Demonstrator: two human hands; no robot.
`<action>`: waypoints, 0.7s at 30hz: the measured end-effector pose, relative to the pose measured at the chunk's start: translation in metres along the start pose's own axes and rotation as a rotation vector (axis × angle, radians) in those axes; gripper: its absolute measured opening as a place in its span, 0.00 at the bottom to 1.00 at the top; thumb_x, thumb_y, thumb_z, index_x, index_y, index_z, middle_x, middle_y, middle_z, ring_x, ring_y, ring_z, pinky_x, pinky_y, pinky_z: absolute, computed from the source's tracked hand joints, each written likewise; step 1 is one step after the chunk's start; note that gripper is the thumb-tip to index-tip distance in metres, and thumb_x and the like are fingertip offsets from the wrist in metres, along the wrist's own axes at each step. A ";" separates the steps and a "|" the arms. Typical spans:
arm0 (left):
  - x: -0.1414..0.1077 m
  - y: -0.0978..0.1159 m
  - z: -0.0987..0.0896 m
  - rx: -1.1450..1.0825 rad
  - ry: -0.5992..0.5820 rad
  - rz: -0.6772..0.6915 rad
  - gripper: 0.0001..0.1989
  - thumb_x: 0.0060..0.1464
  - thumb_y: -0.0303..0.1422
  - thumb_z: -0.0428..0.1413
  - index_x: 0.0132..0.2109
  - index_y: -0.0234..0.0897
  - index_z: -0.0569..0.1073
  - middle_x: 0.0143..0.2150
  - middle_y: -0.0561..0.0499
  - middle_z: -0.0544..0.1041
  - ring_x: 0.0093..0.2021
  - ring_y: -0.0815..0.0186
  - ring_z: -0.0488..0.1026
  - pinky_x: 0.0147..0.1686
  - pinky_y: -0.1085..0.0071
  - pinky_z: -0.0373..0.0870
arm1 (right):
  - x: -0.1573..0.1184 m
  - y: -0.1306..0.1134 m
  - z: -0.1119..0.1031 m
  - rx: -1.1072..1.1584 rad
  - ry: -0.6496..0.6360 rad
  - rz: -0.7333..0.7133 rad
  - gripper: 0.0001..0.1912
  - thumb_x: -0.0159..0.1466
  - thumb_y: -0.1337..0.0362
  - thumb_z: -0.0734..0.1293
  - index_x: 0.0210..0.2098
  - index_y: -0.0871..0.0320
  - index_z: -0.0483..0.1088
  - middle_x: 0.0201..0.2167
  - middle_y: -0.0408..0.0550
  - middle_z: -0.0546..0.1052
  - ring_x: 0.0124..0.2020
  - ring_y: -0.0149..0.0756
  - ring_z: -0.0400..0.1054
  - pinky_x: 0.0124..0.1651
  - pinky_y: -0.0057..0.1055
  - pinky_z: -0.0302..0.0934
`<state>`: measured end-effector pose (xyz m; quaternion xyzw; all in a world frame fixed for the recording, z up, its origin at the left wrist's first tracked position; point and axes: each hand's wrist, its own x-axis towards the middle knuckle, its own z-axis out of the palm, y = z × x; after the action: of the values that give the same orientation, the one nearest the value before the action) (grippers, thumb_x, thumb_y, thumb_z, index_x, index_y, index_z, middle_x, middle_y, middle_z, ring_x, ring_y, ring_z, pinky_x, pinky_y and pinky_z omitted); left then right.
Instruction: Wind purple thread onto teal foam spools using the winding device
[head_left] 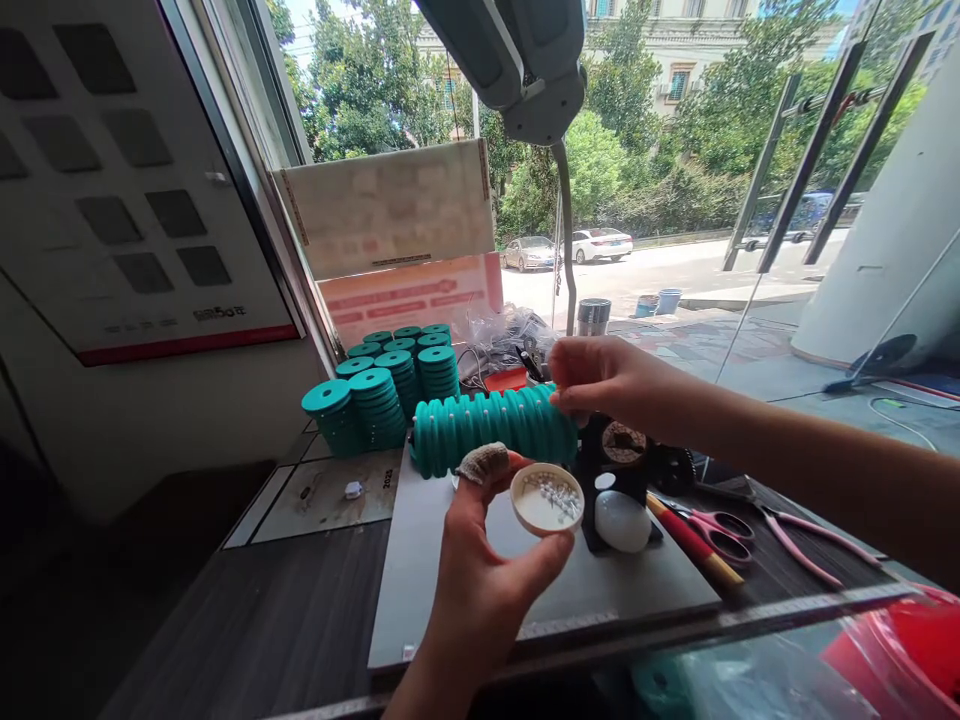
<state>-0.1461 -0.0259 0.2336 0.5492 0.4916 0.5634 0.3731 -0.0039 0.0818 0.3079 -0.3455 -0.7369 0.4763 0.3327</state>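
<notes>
My left hand (487, 570) grips a small round cream dish (529, 528), a finger sleeve wrapped around one finger. Many tiny white-headed pins (553, 497) lie inside the dish. Behind it, a row of teal foam spools (480, 432) lies on its side, with white pin heads along the top. At the right end of this row is my right hand (596, 375), its thumb and fingers pinched together against or just over the last spool. Whatever is between those fingertips is too small or hidden to make out.
Stacks of teal spools (373, 405) stand at the back left. Right of the dish sit a white dome (622, 522), pink-handled scissors (720, 530) and pink-handled pliers (806, 540). A lamp head (525, 70) hangs overhead. A red tub (900, 650) stands at the lower right.
</notes>
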 end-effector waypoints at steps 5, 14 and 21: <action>0.000 0.000 0.000 -0.011 -0.006 0.011 0.21 0.41 0.30 0.60 0.44 0.38 0.64 0.45 0.48 0.71 0.48 0.63 0.68 0.53 0.64 0.61 | 0.002 0.002 0.002 -0.024 -0.011 -0.003 0.08 0.46 0.70 0.64 0.23 0.60 0.57 0.18 0.36 0.61 0.19 0.17 0.55 0.22 0.18 0.55; -0.009 -0.022 -0.023 0.230 0.069 -0.052 0.20 0.41 0.34 0.60 0.45 0.38 0.67 0.47 0.47 0.71 0.51 0.60 0.66 0.54 0.62 0.58 | -0.026 -0.004 -0.021 -0.076 0.067 -0.119 0.15 0.50 0.57 0.68 0.30 0.58 0.61 0.20 0.39 0.66 0.22 0.21 0.62 0.24 0.20 0.56; -0.001 -0.064 -0.069 0.760 0.236 -0.273 0.29 0.37 0.47 0.56 0.47 0.38 0.68 0.47 0.43 0.71 0.51 0.50 0.65 0.53 0.55 0.58 | -0.129 0.015 -0.059 -0.212 0.433 -0.070 0.08 0.52 0.59 0.68 0.26 0.56 0.66 0.20 0.42 0.65 0.22 0.19 0.58 0.22 0.19 0.51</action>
<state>-0.2221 -0.0215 0.1781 0.5092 0.7722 0.3463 0.1566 0.1166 0.0076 0.2924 -0.4470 -0.7058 0.2993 0.4610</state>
